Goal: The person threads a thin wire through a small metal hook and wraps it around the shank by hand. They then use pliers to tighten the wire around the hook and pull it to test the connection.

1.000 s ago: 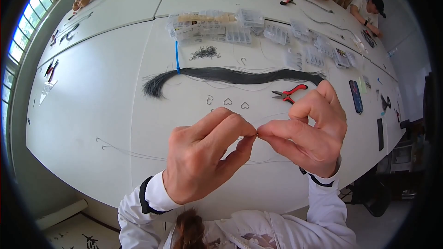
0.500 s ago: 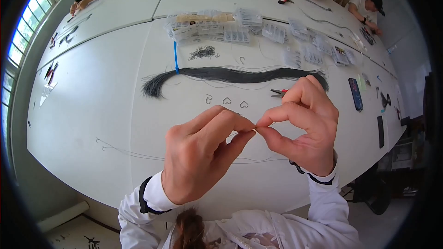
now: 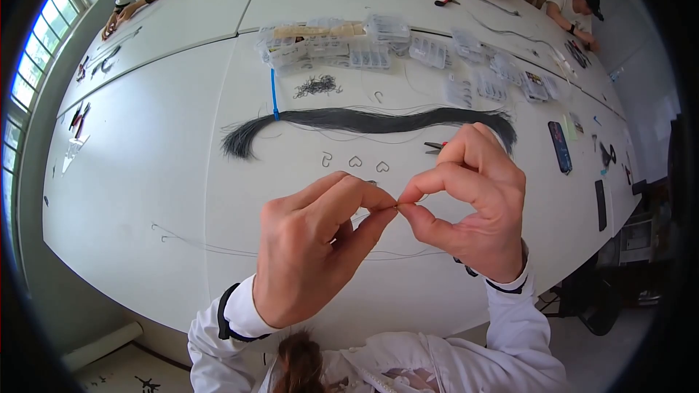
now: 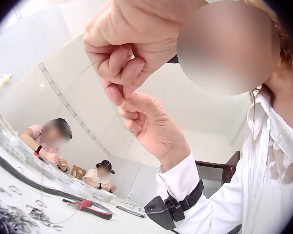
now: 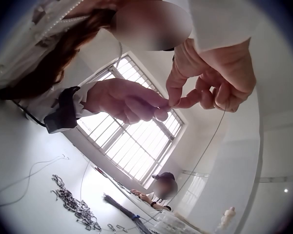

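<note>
My left hand (image 3: pixel 309 247) and right hand (image 3: pixel 470 207) meet fingertip to fingertip above the table. Each pinches thumb against index finger at a tiny dark spot, mostly hidden by the fingertips; I cannot tell its exact kind. A thin fishing line (image 5: pixel 205 141) runs down from the right hand's curled fingers, and a fine strand (image 4: pixel 78 75) curves away from the left. Below lie heart-shaped bits of dark wire (image 3: pixel 354 162) and a long black bundle of strands (image 3: pixel 378 121) with a blue zip tie (image 3: pixel 274 94). Red-handled pliers (image 4: pixel 88 207) are partly behind the right hand.
A heap of small dark hooks (image 3: pixel 318 86) lies beyond the bundle, before clear plastic boxes (image 3: pixel 369 54). Long lines with hooked ends (image 3: pixel 204 245) stretch across the left. A phone (image 3: pixel 560 147) lies to the right. Other people sit at the table's far side.
Both hands have drifted slightly left with fingertips still together. The right hand's thumb and index finger have opened into a rounder loop, and it now covers most of the pliers.
</note>
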`<state>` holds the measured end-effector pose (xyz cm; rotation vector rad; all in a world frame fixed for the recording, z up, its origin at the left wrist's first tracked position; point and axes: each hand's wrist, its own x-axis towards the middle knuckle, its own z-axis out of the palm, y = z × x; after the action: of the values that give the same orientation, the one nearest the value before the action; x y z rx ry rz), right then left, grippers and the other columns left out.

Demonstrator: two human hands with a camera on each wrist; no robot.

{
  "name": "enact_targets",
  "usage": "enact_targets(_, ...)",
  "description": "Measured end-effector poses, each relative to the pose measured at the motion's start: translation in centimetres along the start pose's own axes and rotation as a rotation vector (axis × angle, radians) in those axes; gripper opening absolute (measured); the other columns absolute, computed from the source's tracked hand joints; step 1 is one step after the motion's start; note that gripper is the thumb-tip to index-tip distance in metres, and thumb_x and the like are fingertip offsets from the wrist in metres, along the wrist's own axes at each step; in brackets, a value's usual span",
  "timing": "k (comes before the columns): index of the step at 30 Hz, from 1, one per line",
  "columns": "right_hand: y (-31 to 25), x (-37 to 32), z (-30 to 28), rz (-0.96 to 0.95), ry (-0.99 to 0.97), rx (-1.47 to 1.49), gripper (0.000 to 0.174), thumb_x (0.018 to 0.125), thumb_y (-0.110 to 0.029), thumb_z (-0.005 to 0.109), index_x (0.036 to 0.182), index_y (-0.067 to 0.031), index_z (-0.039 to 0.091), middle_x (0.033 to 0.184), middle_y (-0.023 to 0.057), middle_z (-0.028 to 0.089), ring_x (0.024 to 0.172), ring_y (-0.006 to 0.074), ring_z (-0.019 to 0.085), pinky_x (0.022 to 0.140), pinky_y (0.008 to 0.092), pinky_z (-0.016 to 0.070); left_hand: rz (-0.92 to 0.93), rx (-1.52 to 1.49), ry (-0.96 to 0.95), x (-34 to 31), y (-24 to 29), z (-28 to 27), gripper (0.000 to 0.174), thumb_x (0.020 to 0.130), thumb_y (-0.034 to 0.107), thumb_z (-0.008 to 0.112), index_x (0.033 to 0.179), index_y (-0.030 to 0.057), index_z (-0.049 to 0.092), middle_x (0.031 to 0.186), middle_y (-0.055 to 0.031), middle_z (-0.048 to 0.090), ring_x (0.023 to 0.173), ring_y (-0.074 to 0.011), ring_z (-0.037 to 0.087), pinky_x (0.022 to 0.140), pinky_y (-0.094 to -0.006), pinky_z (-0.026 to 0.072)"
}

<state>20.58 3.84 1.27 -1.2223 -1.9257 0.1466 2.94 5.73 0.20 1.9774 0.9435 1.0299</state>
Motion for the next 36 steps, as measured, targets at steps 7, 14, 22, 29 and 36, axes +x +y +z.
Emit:
enact_targets(7, 0.2, 0.2, -0.6, -0.057, -0.023, 0.029, 0.025, 0.055, -0.004, 0.079, 0.077, -0.0112, 0.070, 0.065, -0.0016, 0.046, 0.060, 0.0137, 0.040, 0.049, 0.0264, 0.0317, -0.003, -0.014, 0.033, 0.1, 0.1, -0.4, 0.011, 0.070, -0.008, 0.066, 0.072, 0.0004, 0.060, 0.069, -0.0011, 0.061, 0.044, -0.0025, 0.042, 0.042, -0.0194, 0.0297)
enact_targets(14, 0.4, 0.0, -1.1, 0.019, -0.036, 0.183, 0.022, 0.061, -0.003, 0.078, 0.081, -0.0095, 0.072, 0.068, -0.0007, 0.052, 0.057, 0.0112, 0.043, 0.050, 0.0243, 0.0341, -0.016, -0.040, 0.016, -0.1, 0.0, -0.8, 0.011, 0.071, -0.008, 0.065, 0.075, 0.0013, 0.059, 0.068, -0.0006, 0.061, 0.044, -0.0015, 0.042, 0.042, -0.0190, 0.0298)
enact_targets(22, 2.0, 0.0, 0.0, 0.222, -0.130, 0.506, 0.013, 0.070, -0.005, 0.076, 0.082, -0.0082, 0.070, 0.071, -0.0038, 0.055, 0.054, 0.0040, 0.039, 0.047, 0.0195, 0.0282, -0.237, -0.359, -0.098, -0.2, 0.6, -1.9, 0.007, 0.081, -0.003, 0.061, 0.076, -0.0008, 0.057, 0.070, -0.0050, 0.061, 0.053, -0.0031, 0.045, 0.047, -0.0175, 0.0335)
enact_targets(29, 0.8, -0.8, 2.5, 0.350, -0.159, 0.845, 0.012, 0.073, -0.003, 0.074, 0.083, -0.0077, 0.070, 0.072, -0.0052, 0.056, 0.056, 0.0013, 0.038, 0.047, 0.0190, 0.0253, -0.279, -0.496, 0.133, -0.3, 0.0, -1.1, 0.009, 0.078, -0.005, 0.063, 0.075, -0.0001, 0.056, 0.069, -0.0012, 0.060, 0.050, -0.0004, 0.043, 0.045, -0.0171, 0.0316)
enact_targets(36, -1.3, -1.0, 2.4, -0.014, 0.006, 0.258, 0.018, 0.063, 0.000, 0.075, 0.079, -0.0052, 0.068, 0.065, 0.0004, 0.050, 0.051, 0.0099, 0.042, 0.044, 0.0229, 0.0350, 0.029, -0.024, 0.287, -0.3, -0.7, -0.6, 0.013, 0.072, -0.008, 0.065, 0.076, 0.0010, 0.057, 0.068, -0.0038, 0.055, 0.050, -0.0062, 0.047, 0.044, -0.0196, 0.0359)
